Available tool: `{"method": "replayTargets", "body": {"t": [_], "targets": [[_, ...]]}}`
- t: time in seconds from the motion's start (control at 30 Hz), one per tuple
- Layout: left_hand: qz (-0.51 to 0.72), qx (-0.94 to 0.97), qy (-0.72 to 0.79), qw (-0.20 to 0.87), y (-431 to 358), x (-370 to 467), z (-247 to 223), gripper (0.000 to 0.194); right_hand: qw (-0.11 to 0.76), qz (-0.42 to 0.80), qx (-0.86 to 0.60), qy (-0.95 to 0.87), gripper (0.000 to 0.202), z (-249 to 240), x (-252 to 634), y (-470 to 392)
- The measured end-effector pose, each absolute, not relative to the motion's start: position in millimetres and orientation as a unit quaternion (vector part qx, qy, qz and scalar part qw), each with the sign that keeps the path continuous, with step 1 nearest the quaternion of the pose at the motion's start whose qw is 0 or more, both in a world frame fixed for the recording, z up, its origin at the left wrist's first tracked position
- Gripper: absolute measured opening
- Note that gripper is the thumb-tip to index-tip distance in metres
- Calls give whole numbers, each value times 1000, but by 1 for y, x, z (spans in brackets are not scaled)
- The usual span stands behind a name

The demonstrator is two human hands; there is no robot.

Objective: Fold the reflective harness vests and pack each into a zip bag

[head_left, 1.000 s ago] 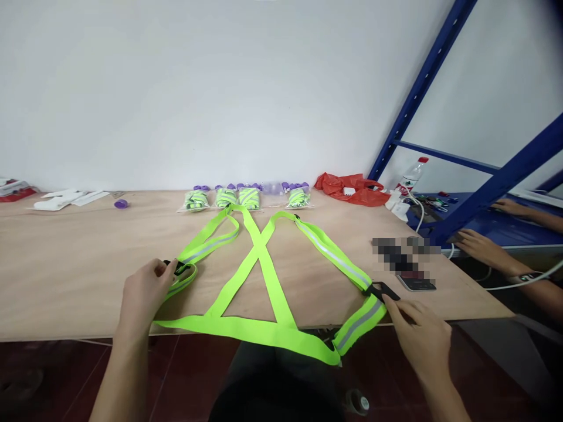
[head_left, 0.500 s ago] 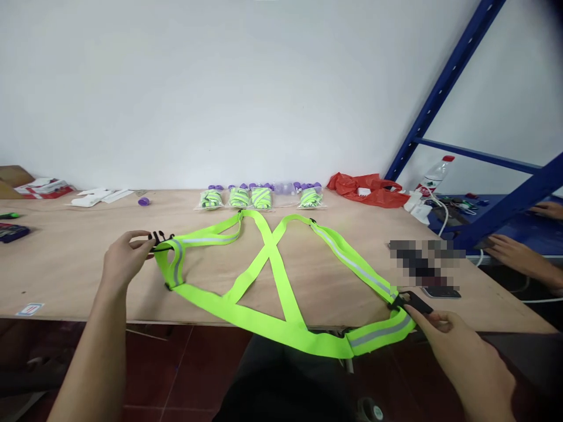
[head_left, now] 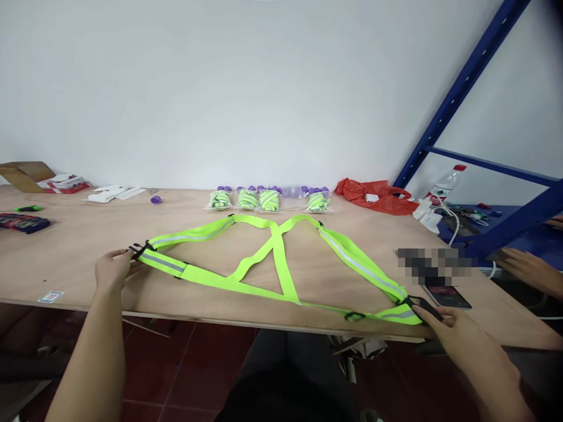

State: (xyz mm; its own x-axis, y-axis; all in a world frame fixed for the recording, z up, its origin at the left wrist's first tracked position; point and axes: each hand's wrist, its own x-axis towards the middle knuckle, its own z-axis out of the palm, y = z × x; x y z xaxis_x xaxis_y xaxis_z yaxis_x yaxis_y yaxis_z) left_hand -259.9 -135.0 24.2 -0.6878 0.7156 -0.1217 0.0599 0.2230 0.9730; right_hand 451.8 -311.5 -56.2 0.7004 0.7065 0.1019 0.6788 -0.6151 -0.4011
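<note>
A neon-yellow strap harness with grey reflective stripes lies spread on the wooden table, its straps crossing near the middle. My left hand pinches the black buckle at the harness's left end. At the right end my right hand grips another black buckle. The lower strap runs along the table's front edge, and its right part is turned nearly edge-on near a black slider.
Bagged yellow straps line the back of the table. A red plastic bag, a bottle, a phone and a blue rack are at the right. Another person's hand shows there. An open cardboard box stands far left.
My left hand has moved left and slightly down, pulling the left end out flatter. The lower strap has risen from below the front edge towards the tabletop. The view has shifted slightly.
</note>
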Motion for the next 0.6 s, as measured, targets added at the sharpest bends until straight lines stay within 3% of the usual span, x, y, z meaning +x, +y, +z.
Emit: {"method": "replayTargets", "body": {"t": [0.3, 0.5, 0.6], "targets": [[601, 263, 673, 342, -132, -257, 15, 5, 139, 55, -925, -349, 66, -21, 414, -311], [596, 292, 647, 375, -136, -241, 13, 19, 147, 17, -915, -375, 60, -21, 407, -308], [615, 281, 650, 347, -138, -235, 12, 19, 202, -11, -888, -413, 56, -23, 414, -296]]}}
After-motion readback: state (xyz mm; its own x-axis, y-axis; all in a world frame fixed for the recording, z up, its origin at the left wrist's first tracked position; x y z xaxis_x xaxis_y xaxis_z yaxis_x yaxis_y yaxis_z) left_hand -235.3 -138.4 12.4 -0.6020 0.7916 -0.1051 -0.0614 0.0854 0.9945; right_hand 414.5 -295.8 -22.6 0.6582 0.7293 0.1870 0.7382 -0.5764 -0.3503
